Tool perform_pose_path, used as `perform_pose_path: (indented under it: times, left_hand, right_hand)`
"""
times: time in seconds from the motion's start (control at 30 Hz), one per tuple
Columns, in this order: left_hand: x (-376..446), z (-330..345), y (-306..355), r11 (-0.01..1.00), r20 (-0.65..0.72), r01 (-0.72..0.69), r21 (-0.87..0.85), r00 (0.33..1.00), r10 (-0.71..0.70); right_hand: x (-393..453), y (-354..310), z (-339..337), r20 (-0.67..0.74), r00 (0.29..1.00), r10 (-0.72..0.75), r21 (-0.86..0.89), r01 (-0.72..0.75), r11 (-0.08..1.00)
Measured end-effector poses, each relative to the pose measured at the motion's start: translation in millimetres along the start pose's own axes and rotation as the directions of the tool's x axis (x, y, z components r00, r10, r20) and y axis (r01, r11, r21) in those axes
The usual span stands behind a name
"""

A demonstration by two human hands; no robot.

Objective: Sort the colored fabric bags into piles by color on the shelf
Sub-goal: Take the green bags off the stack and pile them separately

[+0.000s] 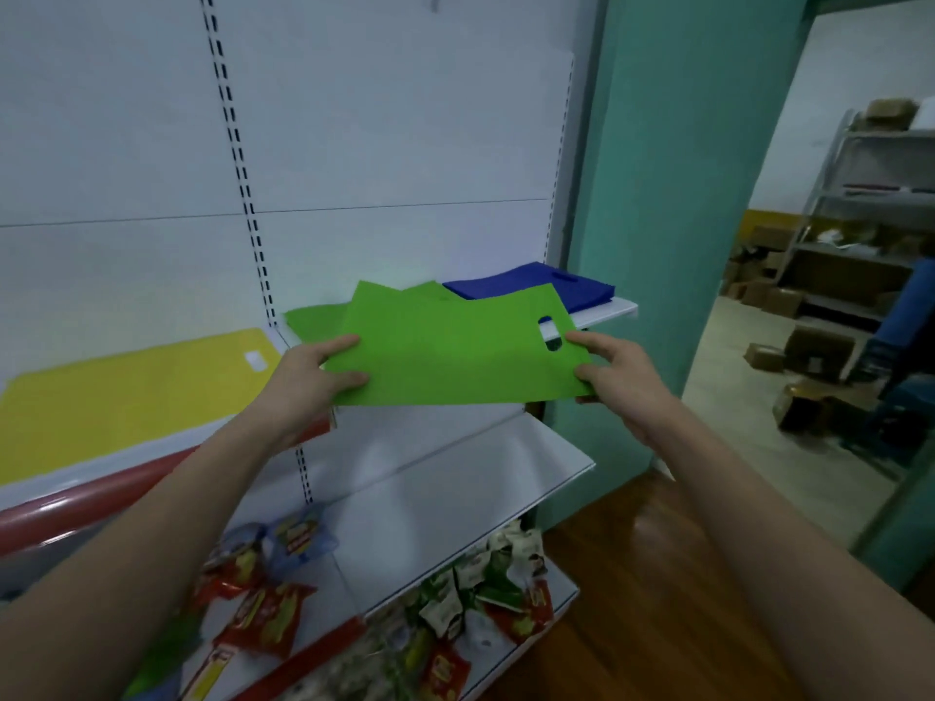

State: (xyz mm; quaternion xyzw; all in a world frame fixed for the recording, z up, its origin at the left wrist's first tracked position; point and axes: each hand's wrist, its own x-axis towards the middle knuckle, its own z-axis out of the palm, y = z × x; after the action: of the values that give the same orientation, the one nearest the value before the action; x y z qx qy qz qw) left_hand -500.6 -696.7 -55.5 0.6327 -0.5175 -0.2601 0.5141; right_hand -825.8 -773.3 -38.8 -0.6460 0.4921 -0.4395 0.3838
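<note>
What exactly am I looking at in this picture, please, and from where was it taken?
There is no machine here: a person wears a camera on the head, which looks forward and down, so you see their own two bare arms. Both hands hold one flat bright green fabric bag with a cut-out handle; the left hand pinches its left edge and the right hand its right edge. It is held over a white metal shelf. On that shelf more green fabric bags lie behind it, with a pile of dark blue fabric bags to the right. A pile of yellow fabric bags lies on the shelf to the left. Lower shelves carry snack packets.
</note>
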Motion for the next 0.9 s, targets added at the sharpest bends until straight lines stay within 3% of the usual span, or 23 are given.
perform_pose_path:
  times: [0.13, 0.33, 0.53, 0.73, 0.9]
  left_hand:
    - [29.6, -4.4, 1.1, 0.997, -0.117, 0.035, 0.069, 0.993, -0.027]
    - [88.2, -19.1, -15.8, 0.943, -0.146, 0.166, 0.289, 0.981, -0.128]
    - [127.1, -19.6, -31.5, 0.869, -0.178, 0.223, 0.442, 0.971, -0.159]
    - [142.0, -15.4, -39.7, 0.726, -0.172, 0.331, 0.602, 0.942, -0.287]
    - [142.7, -5.8, -37.2, 0.578, -0.249, 0.392, 0.716, 0.916, -0.314]
  right_hand:
    - [63.8, -3.3, 20.4, 0.053, 0.995, -0.081, -0.108, 0.086, 0.99]
    - [166.2, 1.1, 59.7, 0.189, 0.972, -0.139, -0.25, 0.184, 0.951]
    - [248.8, 8.0, 88.0, 0.386, 0.909, -0.157, -0.461, 0.337, 0.821]
    - [289.7, 16.2, 103.2, 0.555, 0.831, -0.032, -0.592, 0.422, 0.687]
    - [307.9, 24.1, 102.7, 0.618, 0.783, -0.075, -0.577, 0.516, 0.633]
